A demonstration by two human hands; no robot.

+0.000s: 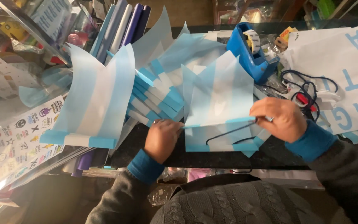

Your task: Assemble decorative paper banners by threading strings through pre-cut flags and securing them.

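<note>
Between left hand (162,139) and right hand (276,119), pinched paper flag (218,97) lies crosswise; cord (228,133) beneath.

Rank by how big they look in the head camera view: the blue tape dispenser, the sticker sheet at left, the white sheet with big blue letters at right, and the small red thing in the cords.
1. White sheet with blue letters and sticker sheet: close in size, both cut off by the frame, so unsure.
2. Blue plastic tape dispenser.
3. Small red object among the dark cords.
</note>
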